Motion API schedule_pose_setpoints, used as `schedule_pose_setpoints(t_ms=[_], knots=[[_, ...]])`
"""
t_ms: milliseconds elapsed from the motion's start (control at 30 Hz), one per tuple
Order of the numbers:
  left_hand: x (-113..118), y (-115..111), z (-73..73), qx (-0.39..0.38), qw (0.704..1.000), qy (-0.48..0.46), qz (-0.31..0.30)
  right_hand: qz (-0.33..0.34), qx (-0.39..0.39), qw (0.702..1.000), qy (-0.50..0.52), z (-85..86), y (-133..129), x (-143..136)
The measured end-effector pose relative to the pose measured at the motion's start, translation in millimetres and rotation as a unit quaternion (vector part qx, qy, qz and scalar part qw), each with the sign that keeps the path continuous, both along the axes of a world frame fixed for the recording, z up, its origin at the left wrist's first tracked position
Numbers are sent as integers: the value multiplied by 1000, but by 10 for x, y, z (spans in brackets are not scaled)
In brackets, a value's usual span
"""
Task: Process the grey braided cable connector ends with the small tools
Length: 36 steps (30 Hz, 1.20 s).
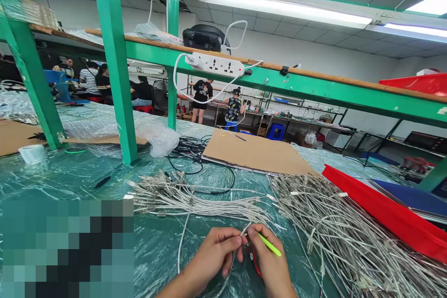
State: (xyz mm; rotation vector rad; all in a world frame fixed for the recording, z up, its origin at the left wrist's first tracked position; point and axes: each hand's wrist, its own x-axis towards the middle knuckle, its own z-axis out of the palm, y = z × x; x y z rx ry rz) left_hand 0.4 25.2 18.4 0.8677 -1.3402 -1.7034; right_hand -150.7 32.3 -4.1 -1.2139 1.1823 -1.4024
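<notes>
Low in the middle of the head view, my left hand (213, 251) is closed on a thin whitish cable (246, 228), thumb and fingertips pinching it near its end. Facing it, my right hand (272, 263) is closed around a slim tool with a bright yellow-green handle (269, 245). Its tip is hidden by my fingers, close to the cable end. Something red and curved, like a plier handle (257, 266), shows under my right hand; whether I touch it I cannot tell. Just beyond my hands lies a bundle of whitish cables (209, 206).
A big pile of similar cables (335, 223) spreads at the right beside a red tray (377, 214). Flat cardboard (258, 151) and black cables (190, 146) lie farther back. A green frame post (113, 65) rises at the left; a power strip (218, 64) hangs on the crossbar. People work in the background.
</notes>
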Motion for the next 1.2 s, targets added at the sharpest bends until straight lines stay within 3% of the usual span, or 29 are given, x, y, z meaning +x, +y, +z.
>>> schedule_pose_setpoints(t_ms=[133, 300, 367, 600, 767, 1000, 1200], knots=[[10, -13, -17, 0, 1000, 4, 1, -31, -3, 999, -17, 44, 22, 12], [6, 8, 3, -16, 1000, 6, -1, 75, -29, 995, -62, 56, 49, 51], [-3, 18, 11, -24, 1000, 3, -8, 83, -30, 995, -48, 51, 54, 58], [-10, 29, 16, -15, 1000, -11, -8, 34, -36, 998, -37, 31, 26, 30], [-14, 24, 4, -15, 999, -27, -19, -16, -77, 994, 77, 17, 23, -21], [-10, 12, -16, 1, 999, -42, -14, -78, -146, 966, 196, 49, 33, -30], [20, 8, 13, 9, 999, -27, -22, -193, -108, 961, 164, 42, -90, -278]])
